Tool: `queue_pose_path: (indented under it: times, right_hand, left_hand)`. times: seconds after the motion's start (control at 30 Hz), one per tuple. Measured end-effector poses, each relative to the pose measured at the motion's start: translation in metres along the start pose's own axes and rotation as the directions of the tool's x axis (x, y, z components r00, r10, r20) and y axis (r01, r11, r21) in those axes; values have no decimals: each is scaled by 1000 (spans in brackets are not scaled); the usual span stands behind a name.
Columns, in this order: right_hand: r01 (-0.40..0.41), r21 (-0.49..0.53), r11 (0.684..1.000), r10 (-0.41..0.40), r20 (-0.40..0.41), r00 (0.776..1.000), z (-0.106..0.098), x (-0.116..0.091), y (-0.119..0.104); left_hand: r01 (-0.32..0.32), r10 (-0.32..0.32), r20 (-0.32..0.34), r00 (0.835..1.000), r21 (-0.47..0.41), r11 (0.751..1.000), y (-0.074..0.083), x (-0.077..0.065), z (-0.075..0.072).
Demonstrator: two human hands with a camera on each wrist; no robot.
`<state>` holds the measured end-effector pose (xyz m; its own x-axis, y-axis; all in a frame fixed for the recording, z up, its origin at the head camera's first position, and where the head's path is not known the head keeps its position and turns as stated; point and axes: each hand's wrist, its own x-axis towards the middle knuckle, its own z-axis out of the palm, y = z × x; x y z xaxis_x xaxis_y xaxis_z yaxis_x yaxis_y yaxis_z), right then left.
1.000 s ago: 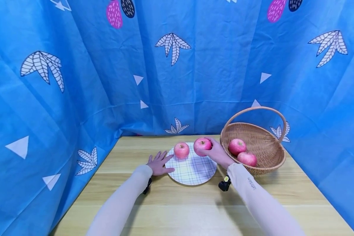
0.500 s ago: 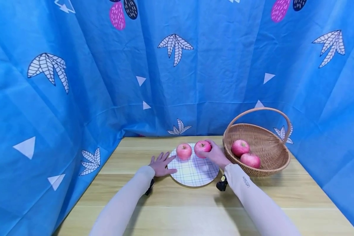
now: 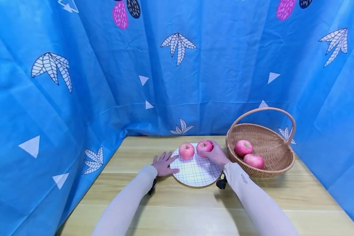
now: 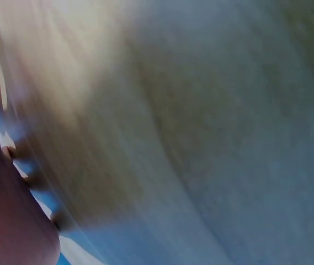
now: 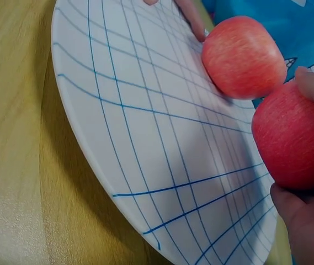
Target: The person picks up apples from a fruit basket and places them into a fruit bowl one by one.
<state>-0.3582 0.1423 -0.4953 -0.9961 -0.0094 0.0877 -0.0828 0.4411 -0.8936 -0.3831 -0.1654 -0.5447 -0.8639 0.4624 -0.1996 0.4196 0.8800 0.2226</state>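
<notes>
A white plate (image 3: 194,175) with a blue grid pattern lies on the wooden table. On its back left part sits a pinkish apple (image 3: 186,151). My right hand (image 3: 216,155) grips a redder apple (image 3: 204,148) at the plate's back right, thumb and fingers around its sides. In the right wrist view this red apple (image 5: 292,138) stands close beside the paler apple (image 5: 244,57). My left hand (image 3: 164,166) rests with spread fingers at the plate's left rim. The left wrist view shows mostly blurred tabletop and part of that hand (image 4: 13,210).
A brown wicker basket (image 3: 271,144) with a tall handle stands at the right, tilted toward the front. Two more apples lie in it, one apple (image 3: 243,148) behind another apple (image 3: 254,161). A blue patterned curtain (image 3: 177,82) encloses the table's back and sides.
The whole head view has shifted slightly, so everything sits a little further right. My right hand stays on the red apple over the plate, and the left hand keeps its place at the rim.
</notes>
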Motion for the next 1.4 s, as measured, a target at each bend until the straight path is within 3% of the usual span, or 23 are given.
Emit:
queue_pose_path:
  times: [0.43, 0.7, 0.97, 1.4]
  right_hand:
    - [-34, -67, 997, 35, 6, 999, 2, 6, 8]
    - [-24, -99, 995, 25, 8, 1000, 4, 11, 12]
    - [-31, -46, 998, 31, -6, 999, 9, 15, 12]
    - [-47, -45, 998, 46, -31, 998, 15, 15, 12]
  left_hand:
    - [5, -5, -3, 1000, 0, 1000, -2, 2, 1]
    - [5, -5, 4, 1000, -21, 1000, 6, -5, -6]
    - [-8, 7, -12, 1000, -13, 1000, 2, -3, -2]
    - [4, -4, 0, 1000, -4, 1000, -1, 1, 0]
